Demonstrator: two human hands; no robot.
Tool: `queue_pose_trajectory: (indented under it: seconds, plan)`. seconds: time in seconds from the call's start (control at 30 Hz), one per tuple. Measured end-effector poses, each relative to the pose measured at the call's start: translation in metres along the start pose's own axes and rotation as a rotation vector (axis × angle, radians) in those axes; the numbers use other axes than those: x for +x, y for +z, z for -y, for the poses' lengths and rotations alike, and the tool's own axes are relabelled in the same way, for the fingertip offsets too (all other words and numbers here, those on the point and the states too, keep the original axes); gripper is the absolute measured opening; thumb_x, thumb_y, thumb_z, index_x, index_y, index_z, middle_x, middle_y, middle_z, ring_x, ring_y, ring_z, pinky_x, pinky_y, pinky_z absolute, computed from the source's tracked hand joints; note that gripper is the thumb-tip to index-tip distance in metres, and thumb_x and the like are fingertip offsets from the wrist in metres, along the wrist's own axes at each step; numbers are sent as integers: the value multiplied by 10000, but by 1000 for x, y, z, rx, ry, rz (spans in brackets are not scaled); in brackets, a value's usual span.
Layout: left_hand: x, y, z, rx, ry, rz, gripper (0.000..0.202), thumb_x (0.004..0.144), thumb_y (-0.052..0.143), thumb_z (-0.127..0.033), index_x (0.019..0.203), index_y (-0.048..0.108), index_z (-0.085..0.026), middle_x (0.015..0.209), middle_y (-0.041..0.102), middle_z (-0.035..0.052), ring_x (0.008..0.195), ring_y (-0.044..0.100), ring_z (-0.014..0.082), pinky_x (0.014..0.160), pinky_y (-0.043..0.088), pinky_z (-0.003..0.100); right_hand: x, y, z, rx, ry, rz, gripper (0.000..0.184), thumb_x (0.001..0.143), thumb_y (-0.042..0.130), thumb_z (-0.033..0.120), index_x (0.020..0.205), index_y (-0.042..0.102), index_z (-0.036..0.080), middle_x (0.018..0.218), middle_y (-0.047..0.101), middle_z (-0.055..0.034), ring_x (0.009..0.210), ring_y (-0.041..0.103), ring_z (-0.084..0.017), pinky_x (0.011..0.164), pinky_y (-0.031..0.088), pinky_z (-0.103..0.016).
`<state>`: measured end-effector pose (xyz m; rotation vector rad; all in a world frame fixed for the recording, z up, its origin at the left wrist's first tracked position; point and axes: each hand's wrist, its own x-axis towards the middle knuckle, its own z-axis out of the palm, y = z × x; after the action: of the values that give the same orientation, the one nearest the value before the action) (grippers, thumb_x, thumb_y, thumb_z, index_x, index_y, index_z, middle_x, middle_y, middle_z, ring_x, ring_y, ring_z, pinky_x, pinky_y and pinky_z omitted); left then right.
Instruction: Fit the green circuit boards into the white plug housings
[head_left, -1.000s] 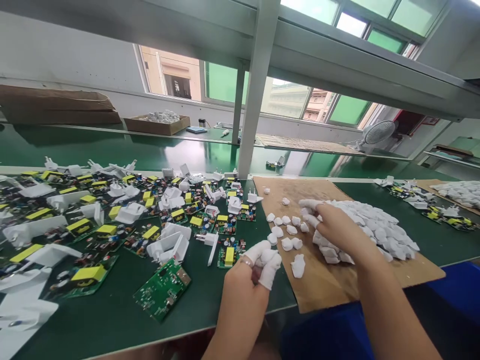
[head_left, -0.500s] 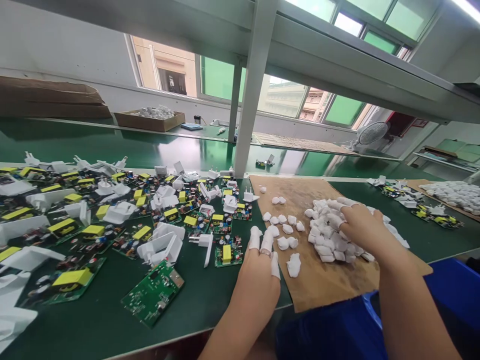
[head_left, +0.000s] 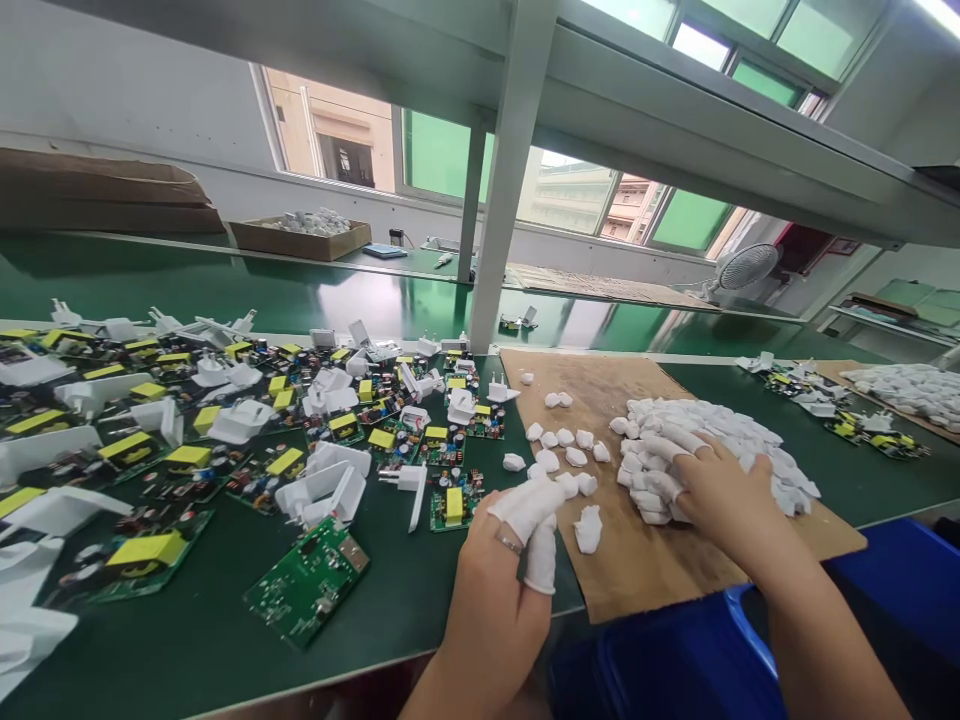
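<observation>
My left hand [head_left: 506, 570], white finger cots on its fingers, hovers near the left edge of a brown cardboard sheet [head_left: 622, 580]. Its fingers point right and its thumb is apart from them; nothing shows in its grasp. Several small white padded pieces [head_left: 576, 457] lie loose by its fingertips, and one white piece [head_left: 514, 462] sits on the green bench just beyond. Also in finger cots, my right hand [head_left: 720, 490] rests with spread fingers on the near left side of a heap of white pieces [head_left: 739, 430]. Its fingertips touch the heap.
Circuit boards with white plug housings [head_left: 322, 390] cover the bench's left side. One green board [head_left: 307, 585] lies near the front edge. A shelf post [head_left: 499, 200] rises behind the sheet. Blue bins [head_left: 667, 660] stand below the edge. More white pieces [head_left: 907, 385] lie far right.
My left hand has drawn back slightly, its fingers bending to the right, uncovering a white piece on the bench. My right hand has shifted slightly down and toward me on the heap.
</observation>
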<state>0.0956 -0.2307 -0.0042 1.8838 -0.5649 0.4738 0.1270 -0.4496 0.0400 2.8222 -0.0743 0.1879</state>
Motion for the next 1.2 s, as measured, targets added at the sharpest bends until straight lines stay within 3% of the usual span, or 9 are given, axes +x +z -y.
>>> queue_pose_trajectory:
  seconds: [0.1, 0.23, 0.4, 0.67, 0.87, 1.0, 1.03, 1.1, 1.2]
  plan:
    - [-2, 0, 1, -9, -35, -8, 330, 790, 382, -147, 1081, 476, -270, 1067, 554, -3, 999, 492, 129, 825, 423, 261, -7, 4, -5, -57, 21, -33, 348, 625, 392, -36, 869, 580, 125, 959, 520, -156, 1084, 293, -323, 718, 252, -656]
    - [-2, 1, 1, -17, -26, -30, 282, 784, 390, -151, 1021, 525, -224, 1017, 580, 22, 969, 508, 136, 819, 427, 262, -1, 13, -17, -60, -20, -90, 244, 647, 386, 28, 717, 593, 138, 911, 517, -178, 1066, 288, -355, 703, 291, -613]
    - [-3, 0, 1, -40, -84, -24, 288, 777, 388, -152, 1008, 548, -212, 1006, 589, 41, 943, 522, 148, 810, 443, 281, 12, 28, -34, 59, -67, -175, 278, 763, 314, 191, 736, 589, 165, 740, 511, -123, 791, 456, -325, 620, 386, -478]
    - [-2, 0, 2, -95, -151, 3, 274, 781, 403, -189, 1008, 556, -185, 1029, 585, 60, 962, 515, 142, 834, 434, 270, 16, 31, -33, 256, -24, -336, 356, 782, 264, 334, 683, 567, 175, 561, 445, -91, 633, 441, -306, 611, 373, -468]
    - [-6, 0, 4, -166, -225, 1, 251, 782, 415, -206, 981, 567, -223, 1016, 592, 12, 962, 519, 134, 853, 421, 247, 13, 27, -29, 437, -15, -470, 348, 796, 266, 340, 743, 557, 157, 744, 534, -130, 839, 455, -327, 739, 359, -485]
    - [-3, 5, -6, -382, -393, -98, 258, 768, 462, -305, 990, 573, -235, 979, 613, 15, 887, 558, 146, 865, 403, 263, -13, 0, -16, 728, -13, -693, 242, 857, 347, 332, 811, 536, 189, 962, 508, -90, 968, 426, -289, 835, 333, -443]
    - [-1, 7, -11, -522, -476, -121, 271, 746, 499, -339, 981, 582, -234, 952, 625, 17, 858, 569, 142, 855, 407, 254, -22, -10, -8, 807, -74, -732, 184, 862, 405, 326, 805, 539, 213, 1035, 479, -63, 1004, 404, -285, 860, 309, -436]
    - [4, 12, -22, -902, -646, -102, 333, 649, 605, -403, 943, 603, -247, 889, 644, 10, 762, 591, 126, 722, 459, 210, -39, -29, 11, 873, -345, -642, 128, 894, 406, 297, 905, 526, 254, 1146, 403, -39, 1066, 343, -288, 875, 291, -446]
    - [6, 17, -34, -1317, -807, 178, 296, 573, 676, -390, 800, 638, -204, 633, 636, -1, 526, 555, 55, 460, 393, 111, -50, -42, 34, 712, -649, -468, 165, 943, 316, 291, 1042, 448, 282, 1261, 256, -24, 1126, 246, -293, 930, 95, -529]
